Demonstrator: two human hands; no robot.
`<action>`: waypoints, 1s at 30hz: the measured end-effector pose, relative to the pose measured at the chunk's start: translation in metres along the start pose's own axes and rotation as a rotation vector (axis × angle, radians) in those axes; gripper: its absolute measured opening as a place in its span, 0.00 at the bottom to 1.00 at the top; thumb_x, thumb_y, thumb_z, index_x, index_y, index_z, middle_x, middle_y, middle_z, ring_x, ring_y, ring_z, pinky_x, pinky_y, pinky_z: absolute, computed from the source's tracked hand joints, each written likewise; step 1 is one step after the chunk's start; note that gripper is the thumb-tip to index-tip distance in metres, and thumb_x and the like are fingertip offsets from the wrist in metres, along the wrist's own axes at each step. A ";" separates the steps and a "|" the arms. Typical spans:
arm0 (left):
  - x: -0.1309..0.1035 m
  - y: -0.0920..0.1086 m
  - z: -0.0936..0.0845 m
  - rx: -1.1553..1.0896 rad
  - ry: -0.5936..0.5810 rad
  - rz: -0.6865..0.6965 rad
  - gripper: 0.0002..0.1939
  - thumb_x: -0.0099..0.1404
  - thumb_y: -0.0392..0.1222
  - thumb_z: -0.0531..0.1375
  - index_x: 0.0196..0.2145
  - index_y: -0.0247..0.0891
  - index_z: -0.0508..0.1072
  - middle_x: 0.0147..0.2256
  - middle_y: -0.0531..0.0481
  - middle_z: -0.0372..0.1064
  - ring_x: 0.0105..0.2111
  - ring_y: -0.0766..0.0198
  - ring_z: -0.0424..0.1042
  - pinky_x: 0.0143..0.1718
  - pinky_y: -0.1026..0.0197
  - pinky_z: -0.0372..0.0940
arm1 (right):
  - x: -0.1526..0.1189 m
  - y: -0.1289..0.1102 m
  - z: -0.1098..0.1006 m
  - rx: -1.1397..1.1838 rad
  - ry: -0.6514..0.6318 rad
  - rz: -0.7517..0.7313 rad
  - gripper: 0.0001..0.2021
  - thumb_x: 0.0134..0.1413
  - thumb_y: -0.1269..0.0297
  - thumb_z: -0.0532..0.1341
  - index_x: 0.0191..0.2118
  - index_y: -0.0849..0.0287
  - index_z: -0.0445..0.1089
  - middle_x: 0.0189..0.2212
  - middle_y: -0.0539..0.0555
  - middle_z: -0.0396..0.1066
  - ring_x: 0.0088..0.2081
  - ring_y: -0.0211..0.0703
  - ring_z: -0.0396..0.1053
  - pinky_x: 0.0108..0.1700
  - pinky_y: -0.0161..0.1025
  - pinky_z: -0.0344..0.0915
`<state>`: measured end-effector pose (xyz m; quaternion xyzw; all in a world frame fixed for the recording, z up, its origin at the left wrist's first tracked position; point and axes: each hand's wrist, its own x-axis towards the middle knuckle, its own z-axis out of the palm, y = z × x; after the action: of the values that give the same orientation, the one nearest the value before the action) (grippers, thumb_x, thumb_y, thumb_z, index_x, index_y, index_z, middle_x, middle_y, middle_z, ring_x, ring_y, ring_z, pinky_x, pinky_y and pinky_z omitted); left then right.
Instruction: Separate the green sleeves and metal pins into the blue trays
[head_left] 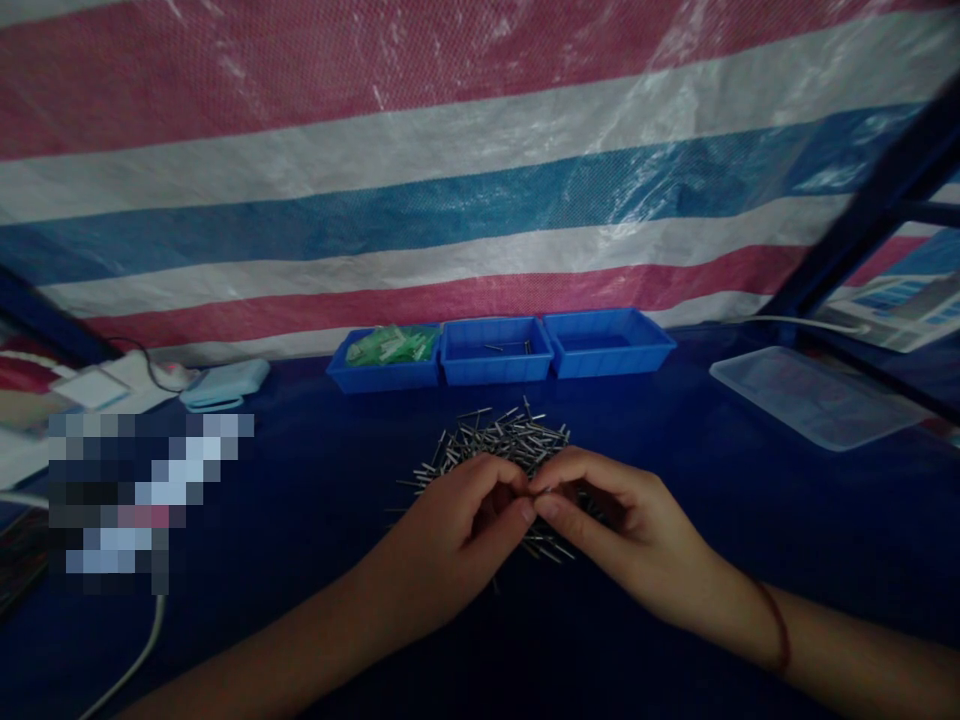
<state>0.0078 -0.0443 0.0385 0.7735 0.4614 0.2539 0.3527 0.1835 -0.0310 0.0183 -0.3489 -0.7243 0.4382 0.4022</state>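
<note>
A heap of thin metal blind rivets (495, 440) lies on the dark blue tabletop. Over its near side my left hand (469, 520) and my right hand (634, 530) meet at the fingertips. Between them shows a small glint of metal, apparently one rivet (546, 491), mostly hidden by the fingers. Thumb and forefinger of each hand are pinched closed at it. Part of the heap is covered by my hands.
Behind the heap stand three blue bins: one with green plastic packets (394, 345), a middle bin (495, 370) with a few rivets, and a right bin (615, 357). A translucent lid (817, 398) lies right. Left are a light blue case (225, 383) and a cable (150, 640).
</note>
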 end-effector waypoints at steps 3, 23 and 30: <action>0.001 -0.001 -0.001 -0.013 -0.010 0.002 0.06 0.67 0.41 0.52 0.37 0.38 0.67 0.26 0.56 0.61 0.25 0.69 0.61 0.25 0.66 0.56 | -0.001 -0.001 0.000 0.028 0.006 -0.011 0.05 0.56 0.65 0.58 0.35 0.56 0.70 0.29 0.50 0.70 0.31 0.37 0.67 0.31 0.35 0.64; -0.002 -0.002 -0.005 0.332 0.224 0.250 0.02 0.62 0.35 0.55 0.32 0.37 0.67 0.28 0.54 0.60 0.25 0.69 0.62 0.27 0.66 0.59 | -0.001 0.001 0.001 -0.009 0.063 0.004 0.05 0.55 0.63 0.58 0.33 0.57 0.69 0.28 0.51 0.68 0.29 0.38 0.66 0.28 0.35 0.63; -0.005 -0.002 -0.003 0.382 0.303 0.341 0.02 0.62 0.35 0.55 0.35 0.38 0.66 0.28 0.54 0.60 0.25 0.70 0.62 0.26 0.68 0.59 | 0.000 0.002 0.002 -0.039 0.008 -0.015 0.04 0.57 0.64 0.57 0.33 0.56 0.67 0.29 0.50 0.65 0.31 0.38 0.65 0.31 0.35 0.63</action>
<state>0.0025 -0.0467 0.0380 0.8454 0.4116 0.3307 0.0803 0.1819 -0.0307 0.0163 -0.3532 -0.7337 0.4195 0.4013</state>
